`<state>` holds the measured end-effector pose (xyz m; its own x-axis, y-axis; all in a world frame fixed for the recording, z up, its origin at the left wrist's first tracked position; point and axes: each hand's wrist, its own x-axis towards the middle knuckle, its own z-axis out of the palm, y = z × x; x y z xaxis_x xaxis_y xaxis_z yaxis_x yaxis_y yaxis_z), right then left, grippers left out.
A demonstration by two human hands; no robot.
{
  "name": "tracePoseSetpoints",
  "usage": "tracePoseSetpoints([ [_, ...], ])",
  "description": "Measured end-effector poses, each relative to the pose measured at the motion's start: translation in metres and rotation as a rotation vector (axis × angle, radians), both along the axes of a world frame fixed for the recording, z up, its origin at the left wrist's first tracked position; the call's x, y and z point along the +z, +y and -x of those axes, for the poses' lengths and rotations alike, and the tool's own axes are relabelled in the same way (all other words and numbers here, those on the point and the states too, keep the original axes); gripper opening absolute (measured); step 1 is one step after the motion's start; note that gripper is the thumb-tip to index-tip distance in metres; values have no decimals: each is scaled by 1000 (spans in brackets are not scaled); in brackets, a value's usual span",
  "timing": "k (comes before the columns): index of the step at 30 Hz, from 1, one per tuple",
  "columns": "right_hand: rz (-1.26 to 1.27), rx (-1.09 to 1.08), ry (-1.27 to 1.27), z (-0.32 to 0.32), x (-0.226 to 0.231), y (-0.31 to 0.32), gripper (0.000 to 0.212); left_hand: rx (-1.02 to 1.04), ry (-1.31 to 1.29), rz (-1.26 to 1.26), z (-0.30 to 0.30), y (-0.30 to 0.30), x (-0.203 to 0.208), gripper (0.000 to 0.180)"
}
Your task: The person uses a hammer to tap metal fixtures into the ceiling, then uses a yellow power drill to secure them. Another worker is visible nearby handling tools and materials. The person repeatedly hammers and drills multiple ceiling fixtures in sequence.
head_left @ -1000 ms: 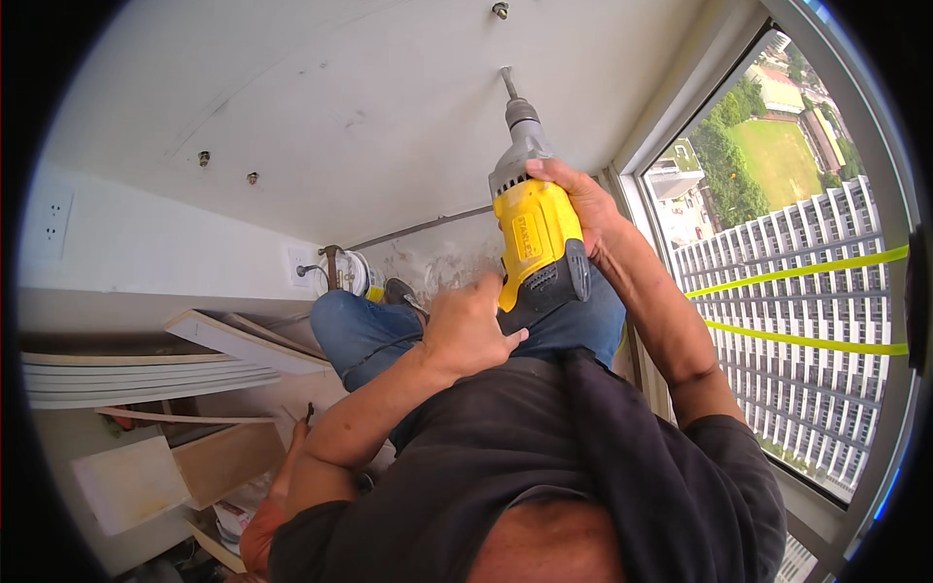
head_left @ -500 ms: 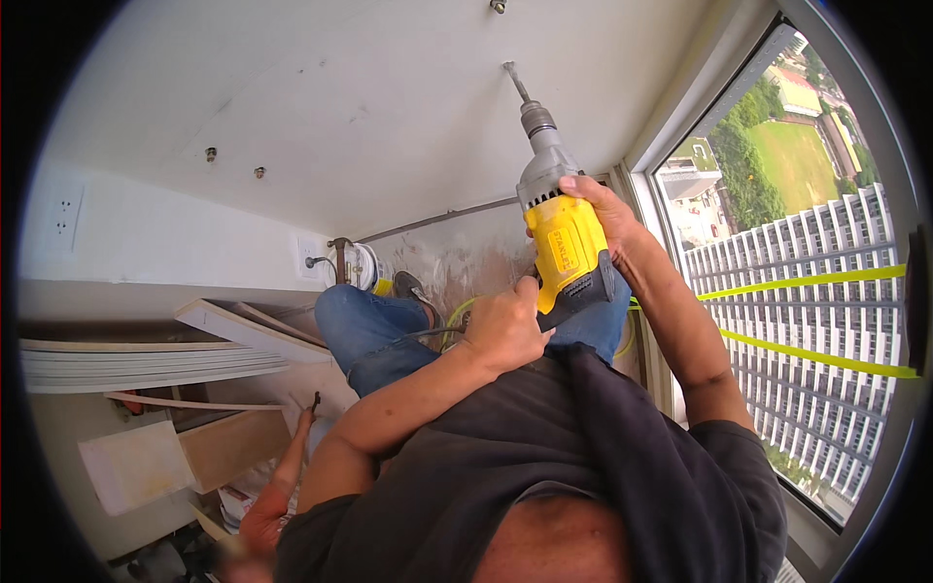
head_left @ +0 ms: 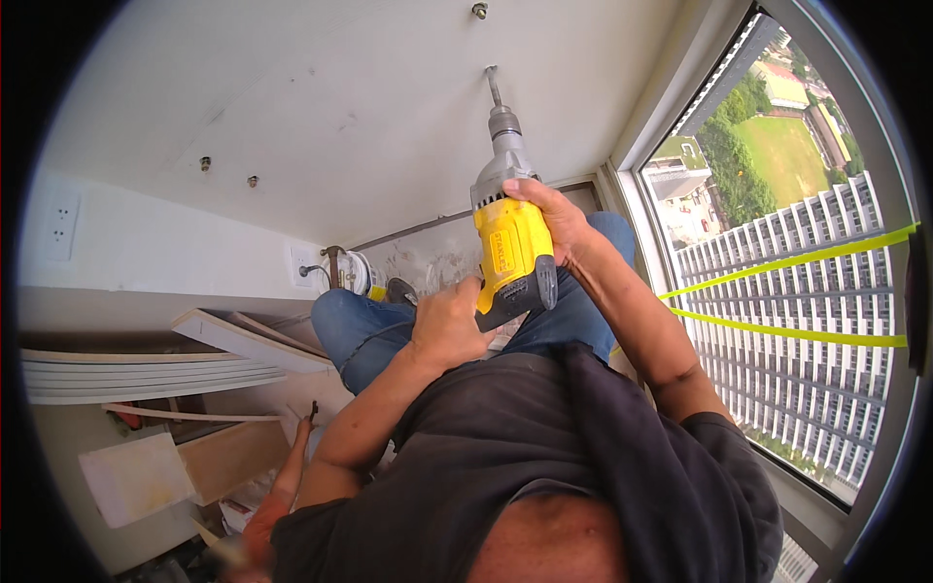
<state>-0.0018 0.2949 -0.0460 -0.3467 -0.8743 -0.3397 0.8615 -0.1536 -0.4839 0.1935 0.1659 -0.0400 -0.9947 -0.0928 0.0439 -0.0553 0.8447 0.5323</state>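
A yellow, grey and black power drill point(head_left: 513, 243) is held in front of me, pointing away and a little to the left. Its long drill bit point(head_left: 495, 89) meets the white wall point(head_left: 389, 97), with the tip at or in a small hole there. My left hand point(head_left: 449, 325) is wrapped round the rear handle; the trigger is hidden behind its fingers. My right hand point(head_left: 552, 216) grips the drill's body from the right, thumb over the top near the vents. Metal anchor bolts stick out of the wall, one point(head_left: 479, 11) just beyond the bit and two more on the left.
A large window point(head_left: 777, 262) with yellow-green straps lies close on the right. Below the wall, a white bucket point(head_left: 358, 274) with a hammer stands by my knee. Stacked panels point(head_left: 155, 374) lie on the left, near a co-worker's arm point(head_left: 292, 462) holding a dark tool.
The drill and both hands have shifted left in the picture, and the drill now points a little more steeply up it. The bit's tip stays at the same wall spot.
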Motion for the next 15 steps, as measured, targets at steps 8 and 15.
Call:
tracePoseSetpoints([
  [8,32,-1,32,14,-13,17,59,-65,-26,74,11,17,0,56],
  [15,38,12,20,16,-13,20,62,-57,-124,64,7,21,4,59],
])
